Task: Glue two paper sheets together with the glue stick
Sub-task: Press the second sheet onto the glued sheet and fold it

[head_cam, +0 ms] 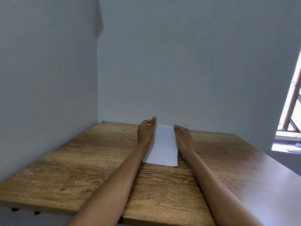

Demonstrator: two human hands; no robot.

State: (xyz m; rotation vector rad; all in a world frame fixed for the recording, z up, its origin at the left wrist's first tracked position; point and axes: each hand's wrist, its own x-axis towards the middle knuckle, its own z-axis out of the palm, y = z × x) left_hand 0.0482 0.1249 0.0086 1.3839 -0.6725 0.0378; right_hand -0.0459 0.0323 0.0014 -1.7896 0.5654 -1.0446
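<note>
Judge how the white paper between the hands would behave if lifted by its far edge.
The white paper lies thin and flat on the wooden table, so it would probably droop and bend, not stay rigid. It looks very light; a nudge from the left hand or right hand would likely slide it easily.

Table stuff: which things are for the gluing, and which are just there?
For the gluing:
- white paper, flat on the table between both hands
- glue stick, standing at the far edge behind the right hand
- left hand, resting along the paper's left side

Just there:
- wooden table
- grey wall
- window at the right
</note>
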